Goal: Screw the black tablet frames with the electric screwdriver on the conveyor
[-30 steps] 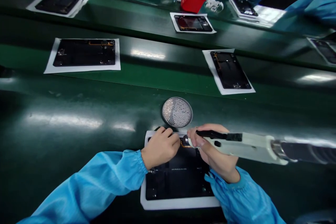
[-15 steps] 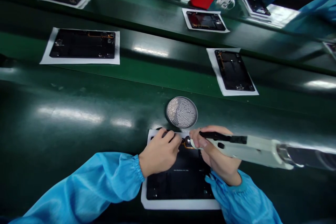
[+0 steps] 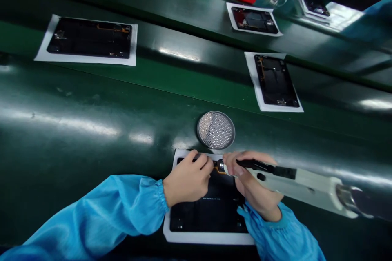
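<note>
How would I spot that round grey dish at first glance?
On the dark green worktop, find the flat black panel under the left hand. Just beyond its far edge sits the dotted grey dish, the only round thing among black rectangular panels.

The green bench carries a round grey dish. A white sheet lies just beside it, others farther off.

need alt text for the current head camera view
A right hand holds a pale handheld tool over a dark flat panel on a white sheet, the left hand close by. A round grey dish sits beyond on green worktop.
</note>
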Demonstrator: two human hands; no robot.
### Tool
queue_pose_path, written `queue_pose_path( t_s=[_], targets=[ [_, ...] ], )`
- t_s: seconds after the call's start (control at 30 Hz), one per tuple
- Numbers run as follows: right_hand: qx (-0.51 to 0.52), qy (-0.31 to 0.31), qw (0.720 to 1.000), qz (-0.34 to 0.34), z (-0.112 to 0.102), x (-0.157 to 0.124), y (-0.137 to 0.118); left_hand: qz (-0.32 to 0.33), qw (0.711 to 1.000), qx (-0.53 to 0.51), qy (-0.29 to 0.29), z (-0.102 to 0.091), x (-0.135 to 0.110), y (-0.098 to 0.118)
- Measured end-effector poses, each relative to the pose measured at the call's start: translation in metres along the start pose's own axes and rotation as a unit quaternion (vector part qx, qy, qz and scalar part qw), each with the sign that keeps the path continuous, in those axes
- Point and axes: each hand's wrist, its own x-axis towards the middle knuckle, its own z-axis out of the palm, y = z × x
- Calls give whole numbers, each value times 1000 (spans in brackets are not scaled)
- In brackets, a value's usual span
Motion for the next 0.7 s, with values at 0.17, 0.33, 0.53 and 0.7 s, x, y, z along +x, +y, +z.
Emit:
queue_pose_path(
  t_s=[0.17, 0.33, 0.53, 0.7],
  targets=[
    [-3, 3, 1000, -1, 4, -2, -2, -7, 1000, -9, 0, -1, 1, 2],
    [-22, 7, 1000, 7, -1, 2, -12, -6, 1000, -1, 15, -1, 2, 2],
    [-53, 96, 991, -78, 8, 41, -25, 10, 999, -5, 31, -1, -1, 1],
    [-21, 104, 993, -48, 17, 55, -12, 9, 999, -18, 35, 1, -1, 2]
  ],
)
